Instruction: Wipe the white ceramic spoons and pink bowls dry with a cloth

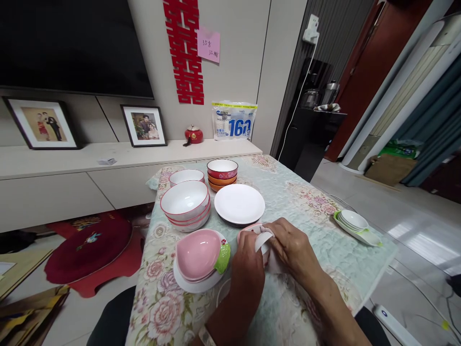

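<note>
My left hand (248,264) is closed on a small white dish (263,240) with a pinkish rim and red marks. Its exact shape is partly hidden by my fingers. My right hand (293,242) presses a thin white cloth or tissue (276,265) against the dish from the right. Just left of my hands lies a pink peach-shaped bowl (198,254) with a green leaf, on a white plate (196,287). Beyond my hands is a stack of plates (239,203), white on top with a dark one beneath.
White red-rimmed bowls (185,202) are stacked at left, and red and orange bowls (222,175) behind. Small green-white dishes (355,222) sit near the right edge of the cloth-covered table (288,187). A red stool (90,245) stands left. A bag (235,121) rests on the cabinet.
</note>
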Demonstrator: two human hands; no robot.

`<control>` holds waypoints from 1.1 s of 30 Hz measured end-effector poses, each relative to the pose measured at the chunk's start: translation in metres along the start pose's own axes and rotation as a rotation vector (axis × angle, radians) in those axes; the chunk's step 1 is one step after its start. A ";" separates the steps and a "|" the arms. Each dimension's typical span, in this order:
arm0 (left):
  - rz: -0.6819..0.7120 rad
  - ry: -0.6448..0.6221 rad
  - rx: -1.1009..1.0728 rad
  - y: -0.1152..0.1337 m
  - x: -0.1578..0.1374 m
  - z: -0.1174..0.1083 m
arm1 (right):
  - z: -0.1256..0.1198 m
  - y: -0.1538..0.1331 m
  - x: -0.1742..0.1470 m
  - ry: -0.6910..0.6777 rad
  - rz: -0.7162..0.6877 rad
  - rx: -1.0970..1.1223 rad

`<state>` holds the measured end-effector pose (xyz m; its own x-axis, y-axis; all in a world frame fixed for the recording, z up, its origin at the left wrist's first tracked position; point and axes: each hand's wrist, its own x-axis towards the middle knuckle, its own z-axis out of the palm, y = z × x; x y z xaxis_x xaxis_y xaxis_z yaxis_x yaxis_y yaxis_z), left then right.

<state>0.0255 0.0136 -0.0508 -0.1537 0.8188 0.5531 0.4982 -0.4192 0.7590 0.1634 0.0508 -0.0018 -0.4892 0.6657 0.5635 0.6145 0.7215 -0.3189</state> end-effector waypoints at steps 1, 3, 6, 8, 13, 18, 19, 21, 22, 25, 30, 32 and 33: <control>-0.005 0.012 -0.032 0.000 0.000 0.001 | 0.000 0.001 0.001 -0.023 0.038 0.043; -0.012 0.026 -0.095 0.000 -0.001 0.001 | 0.001 0.002 0.004 -0.073 0.118 0.146; -0.030 0.037 -0.152 0.000 -0.001 0.001 | 0.002 0.002 0.006 -0.156 0.231 0.328; -0.059 0.052 -0.154 0.000 0.000 0.000 | 0.001 0.002 0.007 -0.221 0.280 0.427; -0.008 0.018 -0.126 0.001 0.002 -0.002 | -0.003 0.002 0.003 -0.208 0.222 0.215; 0.034 -0.042 -0.009 0.001 0.003 -0.002 | -0.002 0.003 -0.002 -0.130 0.068 -0.234; 0.030 -0.046 -0.007 0.001 0.002 -0.001 | -0.001 0.003 -0.002 -0.122 0.050 -0.236; 0.008 -0.036 -0.043 0.000 0.001 0.001 | 0.002 0.003 -0.001 -0.112 0.052 -0.153; -0.008 -0.022 -0.074 -0.001 0.000 0.002 | 0.003 0.003 0.000 -0.110 0.070 -0.089; -0.041 0.022 -0.155 -0.001 -0.001 0.004 | 0.004 0.003 0.003 -0.140 0.155 0.117; -0.109 0.056 -0.238 -0.001 -0.002 0.005 | 0.000 0.002 0.003 -0.270 0.306 0.364; -0.254 0.017 -0.344 0.000 -0.001 0.004 | -0.003 0.004 0.001 -0.326 0.339 0.428; -0.354 -0.007 -0.429 0.001 0.000 0.004 | -0.006 0.006 0.001 -0.352 0.353 0.460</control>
<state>0.0295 0.0144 -0.0517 -0.2425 0.9405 0.2380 0.0248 -0.2392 0.9706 0.1702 0.0543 0.0011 -0.5277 0.8424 0.1091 0.4870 0.4052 -0.7737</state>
